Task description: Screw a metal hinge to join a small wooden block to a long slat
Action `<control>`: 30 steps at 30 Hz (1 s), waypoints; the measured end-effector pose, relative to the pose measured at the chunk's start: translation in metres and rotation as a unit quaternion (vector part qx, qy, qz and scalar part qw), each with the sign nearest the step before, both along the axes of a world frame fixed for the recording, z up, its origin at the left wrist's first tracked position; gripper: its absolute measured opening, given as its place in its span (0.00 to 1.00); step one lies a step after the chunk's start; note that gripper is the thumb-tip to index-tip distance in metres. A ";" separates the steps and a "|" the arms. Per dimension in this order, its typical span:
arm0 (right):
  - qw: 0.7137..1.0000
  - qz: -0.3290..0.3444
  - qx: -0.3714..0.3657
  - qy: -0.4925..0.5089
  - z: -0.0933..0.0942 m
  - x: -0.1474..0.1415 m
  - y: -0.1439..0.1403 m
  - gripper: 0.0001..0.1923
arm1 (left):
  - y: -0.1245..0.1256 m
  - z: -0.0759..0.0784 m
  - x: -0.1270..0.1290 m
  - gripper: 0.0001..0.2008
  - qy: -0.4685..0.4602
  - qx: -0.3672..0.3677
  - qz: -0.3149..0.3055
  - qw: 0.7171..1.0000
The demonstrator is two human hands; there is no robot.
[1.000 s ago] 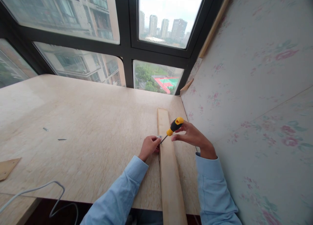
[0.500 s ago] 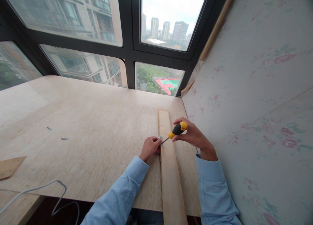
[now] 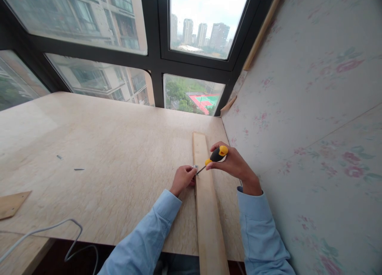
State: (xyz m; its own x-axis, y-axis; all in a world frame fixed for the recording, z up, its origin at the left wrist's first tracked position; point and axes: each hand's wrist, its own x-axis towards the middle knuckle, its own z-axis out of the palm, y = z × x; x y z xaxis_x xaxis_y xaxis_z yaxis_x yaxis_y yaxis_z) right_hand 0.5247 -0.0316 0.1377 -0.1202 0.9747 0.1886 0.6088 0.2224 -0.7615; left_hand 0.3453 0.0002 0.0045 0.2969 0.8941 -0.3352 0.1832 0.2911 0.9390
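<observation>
A long wooden board (image 3: 209, 211) lies on the pale marbled ledge, running from the front edge toward the window. At its left edge, my left hand (image 3: 182, 178) pinches a small shiny metal piece (image 3: 195, 167), perhaps a bracket, against the wood. My right hand (image 3: 232, 163) has its fingers around a yellow-and-black screwdriver (image 3: 217, 155), held at a slant. The screwdriver's tip meets the board's left edge right beside my left fingertips. Whether a screw sits under the tip is too small to tell.
Two small metal pieces, one a thin sliver (image 3: 79, 169) and the other a short bit (image 3: 60, 157), lie on the marbled ledge (image 3: 119, 147). A brown flat piece (image 3: 13, 204) and a white cable (image 3: 44, 229) are at left. The flowered wall (image 3: 298, 147) rises close on the right.
My right hand and the screwdriver handle have shifted slightly left and up, and the fingers have moved a little on the handle. The left hand keeps its pinch.
</observation>
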 end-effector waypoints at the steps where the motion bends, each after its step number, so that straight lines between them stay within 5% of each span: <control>1: 0.999 -0.018 0.013 -0.025 0.000 0.000 0.000 0.28 | 0.000 0.000 0.000 0.10 -0.001 -0.001 -0.001 1.000; 5: 0.997 0.072 -0.021 0.023 0.000 0.005 -0.002 0.29 | -0.001 0.000 0.000 0.10 -0.003 -0.003 -0.001 1.000; 9: 0.978 0.156 -0.079 0.109 0.002 0.007 -0.005 0.17 | 0.000 -0.001 0.000 0.10 0.002 0.003 0.003 1.000; 16: 0.999 0.046 0.003 -0.002 0.003 0.000 0.000 0.19 | 0.000 0.001 0.000 0.10 0.004 0.000 0.002 1.000; 20: 0.988 0.118 -0.046 0.088 -0.002 0.006 -0.001 0.26 | 0.000 0.003 0.000 0.11 0.003 -0.005 0.002 1.000; 23: 0.974 0.149 -0.093 0.147 -0.004 0.006 -0.002 0.22 | 0.000 0.003 0.000 0.11 0.004 -0.011 0.003 1.000; 30: 1.000 0.010 0.026 0.012 -0.005 -0.006 0.005 0.21 | -0.001 0.004 -0.001 0.11 -0.016 -0.015 -0.003 1.000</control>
State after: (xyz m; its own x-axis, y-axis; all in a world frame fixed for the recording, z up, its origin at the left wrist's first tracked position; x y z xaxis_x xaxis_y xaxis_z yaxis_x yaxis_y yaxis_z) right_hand 0.5186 -0.0264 0.1323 -0.1347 0.9609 0.2421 0.5861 0.2743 -0.7624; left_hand 0.3440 -0.0007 0.0089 0.3121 0.8823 -0.3523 0.1556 0.3183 0.9351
